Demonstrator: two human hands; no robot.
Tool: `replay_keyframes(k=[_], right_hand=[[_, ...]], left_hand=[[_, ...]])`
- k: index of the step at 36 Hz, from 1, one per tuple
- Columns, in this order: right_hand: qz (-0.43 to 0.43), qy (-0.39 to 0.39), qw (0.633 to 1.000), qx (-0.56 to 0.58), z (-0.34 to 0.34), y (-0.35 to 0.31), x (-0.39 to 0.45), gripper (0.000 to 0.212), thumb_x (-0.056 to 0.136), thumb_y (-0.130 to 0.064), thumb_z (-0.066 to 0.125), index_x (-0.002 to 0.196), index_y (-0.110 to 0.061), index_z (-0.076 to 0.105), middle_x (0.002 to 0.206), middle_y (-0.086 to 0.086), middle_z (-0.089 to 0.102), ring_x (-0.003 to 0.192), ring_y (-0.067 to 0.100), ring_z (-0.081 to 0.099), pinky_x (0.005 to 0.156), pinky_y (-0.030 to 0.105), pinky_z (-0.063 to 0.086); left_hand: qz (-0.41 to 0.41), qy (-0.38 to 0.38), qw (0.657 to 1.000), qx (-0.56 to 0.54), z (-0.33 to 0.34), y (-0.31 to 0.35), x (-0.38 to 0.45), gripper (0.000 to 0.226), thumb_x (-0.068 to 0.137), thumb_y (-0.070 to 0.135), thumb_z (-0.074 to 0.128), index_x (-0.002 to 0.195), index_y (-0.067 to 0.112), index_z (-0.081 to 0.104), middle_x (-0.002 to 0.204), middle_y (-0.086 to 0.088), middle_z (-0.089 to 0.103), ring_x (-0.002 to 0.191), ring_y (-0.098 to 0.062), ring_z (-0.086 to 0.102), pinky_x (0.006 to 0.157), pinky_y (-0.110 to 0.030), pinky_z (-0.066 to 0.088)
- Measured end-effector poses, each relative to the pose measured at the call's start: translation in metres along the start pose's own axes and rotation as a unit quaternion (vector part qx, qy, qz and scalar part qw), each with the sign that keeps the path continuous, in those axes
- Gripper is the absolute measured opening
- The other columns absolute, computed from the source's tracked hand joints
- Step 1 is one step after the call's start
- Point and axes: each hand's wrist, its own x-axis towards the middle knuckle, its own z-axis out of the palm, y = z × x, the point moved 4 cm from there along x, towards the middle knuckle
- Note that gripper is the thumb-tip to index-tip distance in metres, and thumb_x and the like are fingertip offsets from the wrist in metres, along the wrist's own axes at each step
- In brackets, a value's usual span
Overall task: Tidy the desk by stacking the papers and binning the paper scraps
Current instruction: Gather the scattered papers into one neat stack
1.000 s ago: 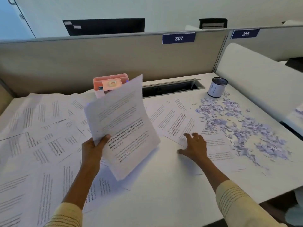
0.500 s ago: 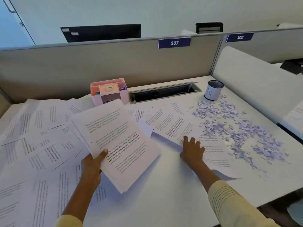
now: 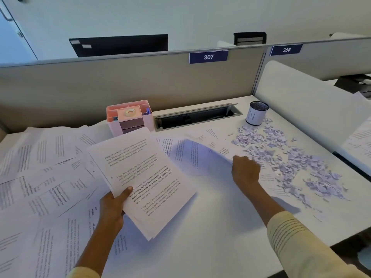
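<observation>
Papers (image 3: 140, 177) gathered into a stack sit tilted above the middle of the surface (image 3: 210, 227), gripped at their lower left corner by the left hand (image 3: 112, 207), thumb laid on the top printed sheet and the other fingers curled beneath. To the right, the right hand (image 3: 246, 171) has its fingers curled down onto the edge of a loose sheet (image 3: 192, 157) that lies blurred toward the middle of the surface; whether it truly pinches the sheet or only presses on it I cannot tell. More loose printed sheets (image 3: 40, 177) overlap one another across the whole left side of the surface, down to its near edge, and a few more lie beyond the right hand. Paper scraps (image 3: 291, 157), pale lilac and torn small, are strewn over the right side of the surface, running from near the back toward the right edge. At the back right stands a small cylindrical bin (image 3: 256, 114) marked with a letter N, its foot just touching the nearest scraps. A pink desk organiser (image 3: 129, 115) holding a roll of tape stands at the back edge, beside a long cable slot (image 3: 196, 116). Behind runs a partition (image 3: 100, 83) bearing a blue tag numbered 307 (image 3: 208, 56)
</observation>
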Motion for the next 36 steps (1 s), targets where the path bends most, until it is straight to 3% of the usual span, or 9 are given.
replay_keyframes(k=[7,13,18,26,29,31,34,36], right_hand=[[0.067,0.05,0.99,0.117,-0.052,0.031,0.024,0.022,0.094,-0.016,0.051,0.11,-0.009,0.065,0.106,0.016,0.064,0.097,0.036,0.063,0.076,0.033,0.045],[0.093,0.075,0.973,0.199,-0.095,0.05,0.028,0.028,0.093,-0.022,0.057,0.117,-0.008,0.062,0.114,0.024,0.058,0.104,0.044,0.056,0.084,0.04,0.045],[0.089,0.111,0.967,0.211,-0.122,0.052,0.028,0.02,0.091,-0.022,0.057,0.101,-0.006,0.065,0.104,0.024,0.06,0.096,0.043,0.058,0.075,0.037,0.041],[-0.037,0.195,0.973,0.12,-0.154,0.0,0.006,0.02,0.094,-0.026,0.056,0.096,-0.01,0.067,0.092,0.019,0.064,0.087,0.038,0.062,0.065,0.032,0.032],[-0.095,0.239,0.964,0.064,-0.151,-0.037,-0.011,0.013,0.075,-0.019,0.078,0.07,-0.014,0.068,0.063,0.009,0.064,0.057,0.029,0.064,0.054,0.026,0.031],[-0.129,0.24,0.96,0.059,-0.145,-0.06,-0.025,0.023,0.06,-0.011,0.085,0.055,-0.016,0.063,0.048,0.0,0.055,0.04,0.02,0.055,0.047,0.019,0.03],[-0.217,0.248,0.941,0.079,-0.133,-0.094,-0.052,0.024,0.052,-0.005,0.084,0.053,-0.013,0.061,0.046,0.0,0.049,0.035,0.016,0.046,0.042,0.018,0.031],[-0.255,0.252,0.93,0.08,-0.121,-0.115,-0.07,0.022,0.049,-0.008,0.083,0.056,-0.012,0.063,0.049,0.001,0.054,0.038,0.015,0.049,0.042,0.019,0.034]], left_hand=[[-0.005,-0.012,1.0,0.0,0.01,0.0,0.004,0.032,0.085,0.006,0.067,0.115,0.015,0.059,0.103,-0.004,0.068,0.087,-0.024,0.066,0.059,-0.036,0.059],[-0.003,-0.028,0.999,-0.026,0.02,0.002,0.004,0.048,0.085,0.002,0.066,0.13,0.009,0.055,0.113,-0.008,0.065,0.091,-0.022,0.064,0.057,-0.029,0.059],[-0.004,-0.04,0.998,-0.038,0.027,0.004,0.006,0.048,0.084,0.002,0.067,0.13,0.011,0.054,0.113,-0.007,0.066,0.094,-0.022,0.065,0.06,-0.03,0.06],[0.005,-0.069,0.996,-0.063,0.05,0.011,0.001,0.04,0.087,0.0,0.063,0.124,0.013,0.057,0.102,0.001,0.069,0.094,-0.019,0.066,0.066,-0.031,0.06],[0.004,-0.079,0.995,-0.062,0.056,0.01,-0.001,0.04,0.089,0.003,0.062,0.128,0.011,0.056,0.107,-0.001,0.068,0.098,-0.021,0.066,0.069,-0.031,0.06],[0.002,-0.086,0.994,-0.062,0.059,0.009,-0.003,0.036,0.091,0.004,0.06,0.126,0.013,0.056,0.106,0.0,0.068,0.096,-0.021,0.066,0.067,-0.031,0.06],[-0.007,-0.089,0.993,-0.071,0.061,0.006,-0.005,0.032,0.093,0.006,0.058,0.124,0.015,0.056,0.109,-0.003,0.069,0.095,-0.024,0.067,0.067,-0.034,0.06],[-0.011,-0.078,0.994,-0.073,0.059,0.004,-0.006,0.03,0.093,0.008,0.057,0.122,0.015,0.057,0.108,-0.006,0.069,0.094,-0.026,0.068,0.066,-0.035,0.06]])
